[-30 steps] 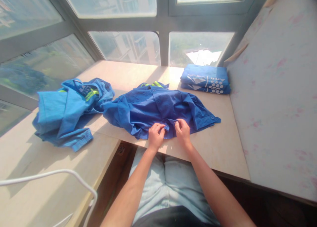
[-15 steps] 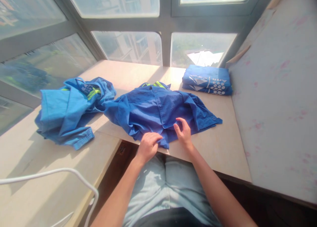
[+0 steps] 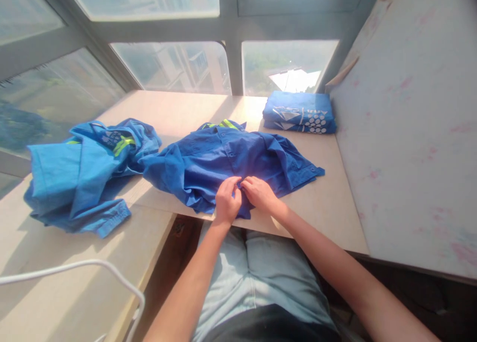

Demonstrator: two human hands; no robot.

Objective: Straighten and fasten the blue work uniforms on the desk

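Observation:
A dark blue button-up work shirt (image 3: 203, 160) lies spread on the pale tabletop (image 3: 328, 208), its collar end with yellow-green stripes toward the window. Along its front placket, near the lower hem, my left hand (image 3: 227, 199) pinches the cloth. Right beside it, my right hand (image 3: 259, 194) also has its fingertips closed on the placket, almost touching the left fingers. Whatever button lies between the fingertips is hidden. Small buttons show farther up the placket. One sleeve cuff points out to the right.
To the left lies a crumpled lighter blue jacket (image 3: 89, 175) with yellow-green trim. Folded blue garments with white print (image 3: 298, 114) sit stacked at the back right. A white cable (image 3: 74, 267) curves across the lower left. Windows and a patterned wall (image 3: 410, 158) border the table.
My hands have come together at the shirt's placket; the right moved left and closed from open fingers, the left moved up. The view has shifted slightly right.

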